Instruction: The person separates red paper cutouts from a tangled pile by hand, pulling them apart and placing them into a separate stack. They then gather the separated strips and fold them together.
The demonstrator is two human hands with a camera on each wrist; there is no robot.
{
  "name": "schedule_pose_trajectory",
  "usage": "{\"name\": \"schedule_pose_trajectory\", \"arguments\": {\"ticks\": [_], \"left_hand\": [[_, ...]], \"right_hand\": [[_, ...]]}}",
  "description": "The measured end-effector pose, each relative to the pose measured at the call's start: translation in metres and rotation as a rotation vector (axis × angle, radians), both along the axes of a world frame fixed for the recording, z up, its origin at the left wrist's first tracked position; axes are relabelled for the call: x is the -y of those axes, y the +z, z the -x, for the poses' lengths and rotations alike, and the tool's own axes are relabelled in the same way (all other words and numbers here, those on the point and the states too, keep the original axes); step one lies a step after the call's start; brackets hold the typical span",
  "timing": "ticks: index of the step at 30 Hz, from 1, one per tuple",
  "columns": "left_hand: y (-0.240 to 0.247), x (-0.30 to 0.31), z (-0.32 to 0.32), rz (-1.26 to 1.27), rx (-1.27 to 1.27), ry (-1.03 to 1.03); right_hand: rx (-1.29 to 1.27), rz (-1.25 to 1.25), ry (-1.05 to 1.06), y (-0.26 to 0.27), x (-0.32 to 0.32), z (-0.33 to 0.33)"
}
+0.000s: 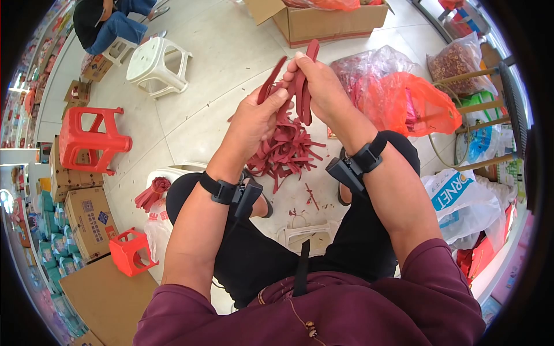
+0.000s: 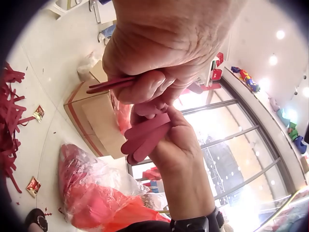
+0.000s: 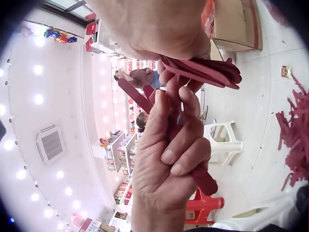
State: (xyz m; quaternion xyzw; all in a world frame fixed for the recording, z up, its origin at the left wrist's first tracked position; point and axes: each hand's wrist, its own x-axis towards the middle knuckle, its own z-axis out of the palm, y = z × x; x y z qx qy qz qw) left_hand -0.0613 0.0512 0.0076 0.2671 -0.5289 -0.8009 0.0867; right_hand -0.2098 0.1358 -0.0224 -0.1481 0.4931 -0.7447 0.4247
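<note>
Both hands meet over a loose pile of dark red flat strips (image 1: 285,153) on the floor. My right hand (image 1: 324,86) grips a small stack of strips (image 3: 212,73) with rounded ends, fanned out in the right wrist view. Close beside it, my left hand (image 1: 258,121) holds another dark red strip (image 3: 205,181), its fingers curled round it, with the end poking out below them. In the left wrist view the fingertips of the two hands come together at the strips (image 2: 147,135). The hands partly hide the strips between them.
A tied bundle of strips (image 1: 153,193) lies on a white stool at the left. Red plastic bags (image 1: 424,104) and a cardboard box (image 1: 332,24) stand ahead and right. A white stool (image 1: 151,60) and red stool (image 1: 92,138) stand left. Another person (image 1: 95,26) sits far left.
</note>
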Motion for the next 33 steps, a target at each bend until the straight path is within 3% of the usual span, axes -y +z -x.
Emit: {"name": "schedule_pose_trajectory", "arguments": {"ticks": [7,10,12,15,20,24,33], "left_hand": [[-0.032,-0.019,0.025,0.274,-0.201,0.223],[-0.022,-0.024,0.027,0.202,-0.185,0.173],[-0.004,-0.013,0.015,0.074,-0.029,0.072],[-0.006,0.004,0.007,0.055,-0.011,-0.022],[-0.002,-0.015,0.016,0.148,-0.051,0.023],[-0.010,-0.003,0.011,-0.148,-0.072,-0.012],[-0.013,0.022,0.004,-0.346,-0.074,-0.126]], "right_hand": [[-0.058,0.009,0.019,0.001,0.003,-0.011],[-0.016,0.030,0.015,-0.004,0.005,-0.016],[0.003,0.039,0.006,-0.009,0.008,-0.013],[-0.091,-0.014,0.084,0.008,-0.006,-0.007],[-0.011,-0.028,0.041,0.002,0.001,-0.012],[-0.094,-0.052,0.108,-0.004,-0.002,-0.005],[-0.074,-0.133,0.056,0.009,-0.008,-0.005]]}}
